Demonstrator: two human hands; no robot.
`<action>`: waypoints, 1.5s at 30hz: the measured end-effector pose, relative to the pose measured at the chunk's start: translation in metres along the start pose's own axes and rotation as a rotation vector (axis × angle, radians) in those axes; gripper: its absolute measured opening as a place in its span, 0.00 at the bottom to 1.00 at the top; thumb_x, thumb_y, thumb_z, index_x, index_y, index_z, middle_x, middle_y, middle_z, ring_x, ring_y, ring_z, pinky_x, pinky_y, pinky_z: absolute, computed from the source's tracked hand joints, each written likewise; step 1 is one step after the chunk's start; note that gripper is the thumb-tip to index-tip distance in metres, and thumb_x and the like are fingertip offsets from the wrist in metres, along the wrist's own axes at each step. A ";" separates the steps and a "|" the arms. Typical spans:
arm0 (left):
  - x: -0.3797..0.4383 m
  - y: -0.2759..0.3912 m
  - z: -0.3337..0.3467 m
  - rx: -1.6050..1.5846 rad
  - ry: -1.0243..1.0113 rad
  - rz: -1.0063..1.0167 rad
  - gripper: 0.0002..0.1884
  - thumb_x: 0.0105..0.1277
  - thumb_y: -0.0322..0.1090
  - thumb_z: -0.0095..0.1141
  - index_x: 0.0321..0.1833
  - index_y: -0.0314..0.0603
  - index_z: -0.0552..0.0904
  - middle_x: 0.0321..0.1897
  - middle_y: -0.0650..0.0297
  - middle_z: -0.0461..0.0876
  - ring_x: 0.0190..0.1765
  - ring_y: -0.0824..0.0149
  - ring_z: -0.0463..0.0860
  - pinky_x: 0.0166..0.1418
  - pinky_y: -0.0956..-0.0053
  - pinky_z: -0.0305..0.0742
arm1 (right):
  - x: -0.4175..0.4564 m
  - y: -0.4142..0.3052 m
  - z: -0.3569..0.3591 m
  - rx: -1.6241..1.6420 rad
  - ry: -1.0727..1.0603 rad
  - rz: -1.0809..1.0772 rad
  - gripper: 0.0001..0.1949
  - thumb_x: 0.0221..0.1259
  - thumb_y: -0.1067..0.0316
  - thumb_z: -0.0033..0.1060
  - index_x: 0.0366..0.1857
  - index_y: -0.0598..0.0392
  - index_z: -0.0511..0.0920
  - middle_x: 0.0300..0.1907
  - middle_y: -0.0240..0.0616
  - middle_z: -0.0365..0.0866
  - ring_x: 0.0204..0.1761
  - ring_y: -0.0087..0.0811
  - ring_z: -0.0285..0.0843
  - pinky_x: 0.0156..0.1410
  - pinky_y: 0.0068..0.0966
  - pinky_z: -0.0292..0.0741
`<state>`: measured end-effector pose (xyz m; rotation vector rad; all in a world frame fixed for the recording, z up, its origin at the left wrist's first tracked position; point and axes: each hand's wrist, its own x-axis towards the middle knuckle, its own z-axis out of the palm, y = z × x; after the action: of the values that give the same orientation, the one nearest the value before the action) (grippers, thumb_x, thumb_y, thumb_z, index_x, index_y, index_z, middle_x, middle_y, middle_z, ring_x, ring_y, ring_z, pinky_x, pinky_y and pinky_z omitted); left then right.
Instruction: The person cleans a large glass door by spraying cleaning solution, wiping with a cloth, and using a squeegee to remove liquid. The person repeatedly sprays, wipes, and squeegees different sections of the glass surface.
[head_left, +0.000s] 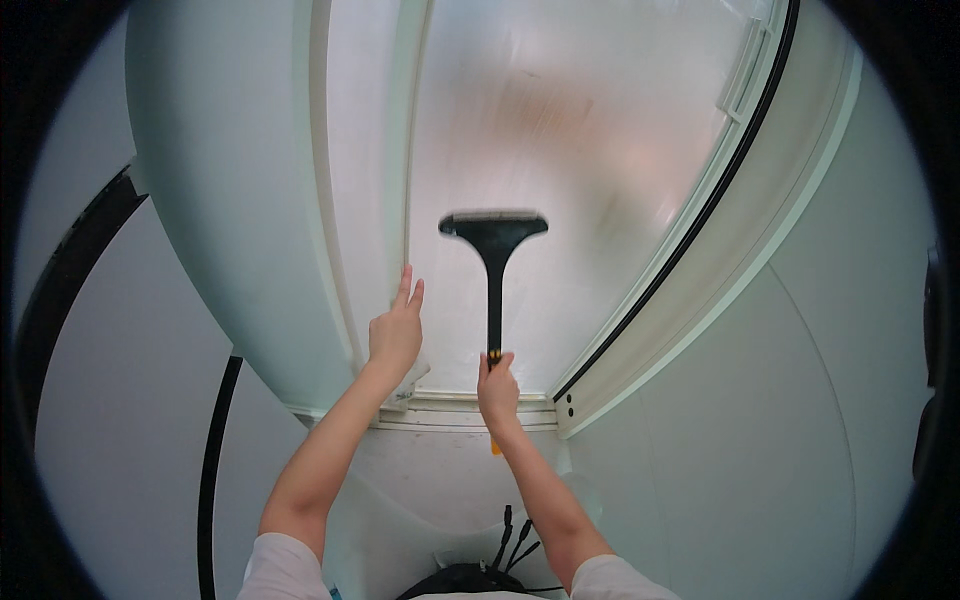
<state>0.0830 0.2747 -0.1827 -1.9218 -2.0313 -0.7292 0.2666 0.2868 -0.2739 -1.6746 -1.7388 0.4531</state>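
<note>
My right hand is closed around the handle of a squeegee. The tool has a black head and shaft, and a yellow handle end shows below my fist. Its wide head points away from me, in front of a frosted door panel; whether the blade touches the panel is unclear. My left hand is at the panel's left frame strip, two fingers extended and the others curled. Just beneath it shows a pale crumpled thing, perhaps a cloth; I cannot tell if the curled fingers grip it.
A black seal runs along the door's right side, near a pale handle. The bottom track crosses below the panel. Curved pale walls stand on both sides. Black cables stick up close to my body.
</note>
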 end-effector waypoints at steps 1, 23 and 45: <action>-0.001 -0.005 0.000 0.003 -0.015 0.014 0.27 0.55 0.25 0.48 0.62 0.46 0.72 0.72 0.64 0.56 0.25 0.61 0.81 0.27 0.68 0.76 | 0.014 -0.026 -0.010 -0.001 0.055 -0.048 0.27 0.68 0.49 0.41 0.54 0.69 0.62 0.25 0.58 0.78 0.29 0.58 0.78 0.33 0.50 0.74; -0.024 -0.013 0.012 -0.359 0.121 -0.015 0.12 0.59 0.25 0.49 0.42 0.47 0.82 0.49 0.68 0.81 0.35 0.59 0.83 0.39 0.67 0.78 | 0.048 -0.065 -0.038 -0.093 0.213 -0.195 0.19 0.67 0.52 0.46 0.42 0.62 0.64 0.24 0.54 0.76 0.27 0.56 0.77 0.29 0.49 0.74; -0.157 -0.012 0.104 -0.654 0.047 -0.209 0.14 0.57 0.22 0.46 0.42 0.44 0.82 0.47 0.63 0.81 0.41 0.59 0.82 0.44 0.70 0.76 | 0.079 -0.043 -0.073 0.072 0.307 -0.157 0.19 0.69 0.53 0.42 0.44 0.62 0.60 0.20 0.55 0.76 0.23 0.60 0.74 0.24 0.49 0.68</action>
<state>0.1026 0.1934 -0.3518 -1.9665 -2.1568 -1.6402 0.2876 0.3444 -0.1753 -1.4576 -1.5903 0.1732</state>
